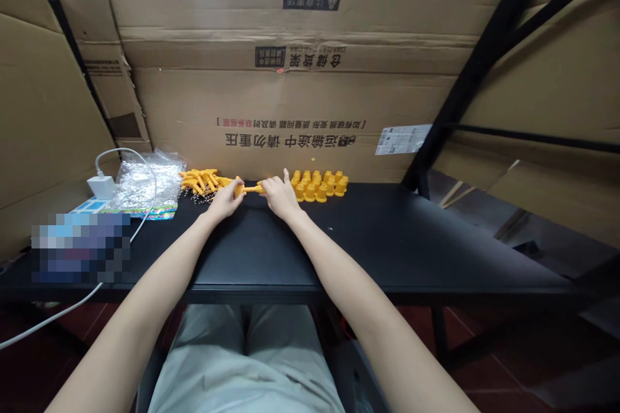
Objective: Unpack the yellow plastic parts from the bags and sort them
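While left hand [226, 199], fingers curled, grips one end of an orange piece [250, 189] in the head view, curled right hand [281, 196] holds the other; orange pile [199, 181] at left, yellow cups [321, 191] at right, black table [397, 245] beneath.

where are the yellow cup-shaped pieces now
In the head view, the yellow cup-shaped pieces stand on the black table, just right of the right hand, before the cardboard wall.
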The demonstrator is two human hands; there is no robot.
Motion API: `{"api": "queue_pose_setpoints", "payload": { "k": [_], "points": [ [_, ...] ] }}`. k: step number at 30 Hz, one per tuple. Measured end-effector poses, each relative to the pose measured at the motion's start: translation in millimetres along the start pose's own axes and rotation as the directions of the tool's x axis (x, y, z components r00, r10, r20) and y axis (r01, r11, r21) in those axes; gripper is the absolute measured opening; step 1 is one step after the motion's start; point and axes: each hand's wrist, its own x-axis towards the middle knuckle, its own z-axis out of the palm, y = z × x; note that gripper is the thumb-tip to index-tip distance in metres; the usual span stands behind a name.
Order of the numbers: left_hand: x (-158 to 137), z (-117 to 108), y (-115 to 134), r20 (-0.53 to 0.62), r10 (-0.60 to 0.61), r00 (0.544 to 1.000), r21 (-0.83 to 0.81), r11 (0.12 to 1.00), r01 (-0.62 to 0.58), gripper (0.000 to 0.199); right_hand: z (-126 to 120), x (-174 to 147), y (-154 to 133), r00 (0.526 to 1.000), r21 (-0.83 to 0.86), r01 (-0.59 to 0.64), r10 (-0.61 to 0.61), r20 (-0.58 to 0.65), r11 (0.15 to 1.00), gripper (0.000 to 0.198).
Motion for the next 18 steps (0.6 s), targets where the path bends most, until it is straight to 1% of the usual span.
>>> {"api": "queue_pose_setpoints", "payload": {
  "k": [5, 9, 12, 15, 18],
  "points": [
    [-2, -4, 2, 0.016, -0.043, 0.999, -0.053, 0.998, 0.043, 0.029, 4, -2, 4, 1.0, 0.029, 0.022, -0.023, 0.014, 0.999, 0.016],
    [-5, -10, 6, 0.009, -0.035, 0.999, 0.021, 0.999, 0.035, 0.031, 8, -5, 6, 0.998, 0.136, 0.032, -0.04, 0.052, 0.99, 0.023],
    [-6, -12, 8, -0.002, -0.005, 1.0, 0.083, 0.997, 0.005, 0.032, 12, -6, 6, 0.995, 0.206, 0.004, -0.024, 0.094, 0.979, 0.029],
    [-6, -11, 9, 0.005, 0.008, 1.0, 0.101, 0.995, -0.008, 0.034, 14, -6, 6, 0.992, 0.227, -0.008, -0.02, 0.124, 0.974, 0.027],
    [-6, -11, 10, 0.004, 0.006, 1.0, 0.09, 0.996, -0.006, 0.034, 12, -4, 6, 0.994, 0.219, -0.017, -0.008, 0.112, 0.976, 0.023]
  ]
}}
